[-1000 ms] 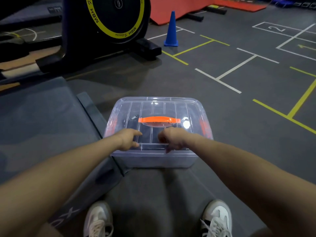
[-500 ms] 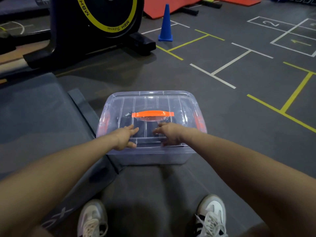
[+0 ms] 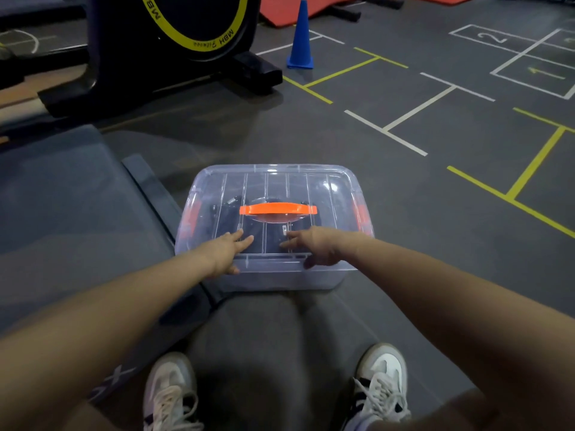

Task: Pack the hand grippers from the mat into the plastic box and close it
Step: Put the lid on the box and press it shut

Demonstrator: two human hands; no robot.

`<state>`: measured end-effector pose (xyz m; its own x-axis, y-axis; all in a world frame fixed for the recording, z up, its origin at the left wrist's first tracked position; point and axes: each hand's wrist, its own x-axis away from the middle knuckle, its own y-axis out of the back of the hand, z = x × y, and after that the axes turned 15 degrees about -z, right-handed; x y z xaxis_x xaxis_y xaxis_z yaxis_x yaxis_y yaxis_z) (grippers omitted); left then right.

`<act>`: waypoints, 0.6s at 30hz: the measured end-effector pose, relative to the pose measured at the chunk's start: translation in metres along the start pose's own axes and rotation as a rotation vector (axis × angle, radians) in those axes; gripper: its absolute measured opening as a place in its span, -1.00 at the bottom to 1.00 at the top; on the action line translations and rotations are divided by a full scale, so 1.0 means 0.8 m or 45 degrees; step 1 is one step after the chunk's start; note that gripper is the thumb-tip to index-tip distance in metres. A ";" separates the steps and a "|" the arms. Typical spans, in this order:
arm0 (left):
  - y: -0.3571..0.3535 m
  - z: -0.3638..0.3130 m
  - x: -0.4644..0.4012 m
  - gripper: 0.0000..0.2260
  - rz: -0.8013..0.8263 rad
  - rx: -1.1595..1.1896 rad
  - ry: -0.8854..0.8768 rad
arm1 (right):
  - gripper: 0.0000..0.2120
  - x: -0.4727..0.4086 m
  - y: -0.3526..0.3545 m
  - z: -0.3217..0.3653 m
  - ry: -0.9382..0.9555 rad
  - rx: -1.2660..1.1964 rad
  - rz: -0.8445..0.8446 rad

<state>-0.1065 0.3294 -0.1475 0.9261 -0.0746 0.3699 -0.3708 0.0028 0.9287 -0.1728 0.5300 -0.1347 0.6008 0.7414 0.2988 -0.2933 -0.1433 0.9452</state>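
Since the second before, both hands had uncurled from the near rim of the box (image 3: pixel 326 275) and slid forward onto its lid (image 3: pixel 311 181). The left hand (image 3: pixel 225 251) lay flat on the near left part of the lid, fingers straight and released, its thumb hanging over the near edge. The right hand (image 3: pixel 314 247) lay likewise on the near right part, fingers stretched toward the middle, gripping nothing.

The box was clear plastic and sat on the grey floor (image 3: pixel 404 197), with its left side just beside the edge of the dark mat (image 3: pixel 62 197). The lid was on the box, an orange handle (image 3: pixel 278 209) across its middle, just beyond the fingertips. Orange clips (image 3: pixel 362 216) showed at both short sides; whether they were latched could not be told. Dark shapes inside the box, seen through the lid, were the hand grippers (image 3: pixel 230 209); their number could not be told.

Nearer than the box stood two white shoes (image 3: pixel 381 384). Well beyond the box stood a blue cone (image 3: pixel 300 38), and beyond it to the left a black exercise machine (image 3: pixel 174 42) with a yellow ring.
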 end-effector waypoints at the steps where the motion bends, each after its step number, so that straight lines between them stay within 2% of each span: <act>1: 0.003 -0.001 -0.001 -0.31 -0.002 0.005 0.006 | -0.34 -0.001 0.000 -0.003 -0.008 -0.020 -0.007; 5: 0.020 -0.005 -0.008 -0.42 -0.045 0.004 0.051 | -0.38 -0.005 0.001 -0.011 -0.045 -0.124 -0.049; 8: 0.030 -0.016 -0.025 -0.53 -0.214 0.060 0.040 | -0.46 -0.005 0.007 -0.027 -0.181 -0.297 -0.123; 10: 0.036 -0.034 -0.041 -0.55 -0.286 0.100 0.010 | -0.51 0.001 0.017 -0.047 -0.277 -0.299 -0.211; 14: 0.040 -0.080 -0.077 -0.45 -0.302 0.280 -0.089 | -0.52 0.018 0.043 -0.103 -0.451 -0.229 -0.300; 18: 0.035 -0.124 -0.105 -0.30 -0.236 0.229 -0.144 | -0.55 0.025 0.045 -0.152 -0.640 -0.130 -0.276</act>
<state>-0.1877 0.4345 -0.1503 0.9692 -0.1684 0.1798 -0.2119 -0.1978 0.9571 -0.2616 0.6189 -0.1110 0.9289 0.3390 0.1487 -0.1792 0.0602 0.9820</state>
